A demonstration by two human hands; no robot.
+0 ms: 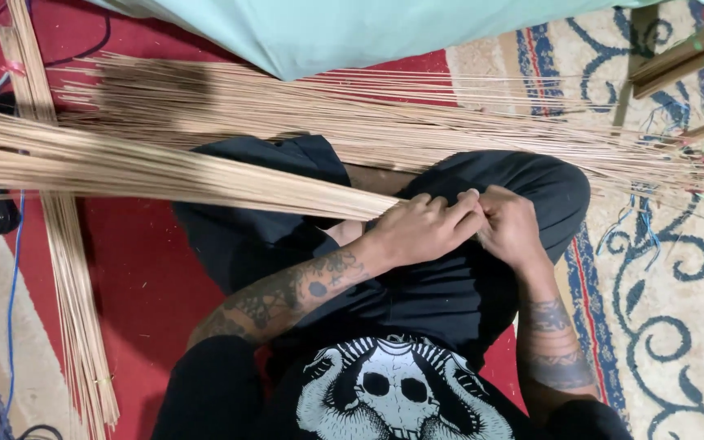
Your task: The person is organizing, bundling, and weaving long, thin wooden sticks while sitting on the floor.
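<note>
My left hand [421, 228] is clenched around the end of a thick bundle of thin sticks [165, 175], w/ the bundle stretching left over my lap. My right hand [508, 228] pinches the same end (fingers curled). More loose sticks [352, 114] lie on the carpet [670, 269].

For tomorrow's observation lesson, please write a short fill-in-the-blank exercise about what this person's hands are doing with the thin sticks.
1. The left hand and right hand grip one end of a bundle of thin sticks that fans out to the ____ of the picture.
2. The hands rest over the person's ____.
3. More loose sticks lie on the ____ carpet.

Missing words: left; lap; red
</note>
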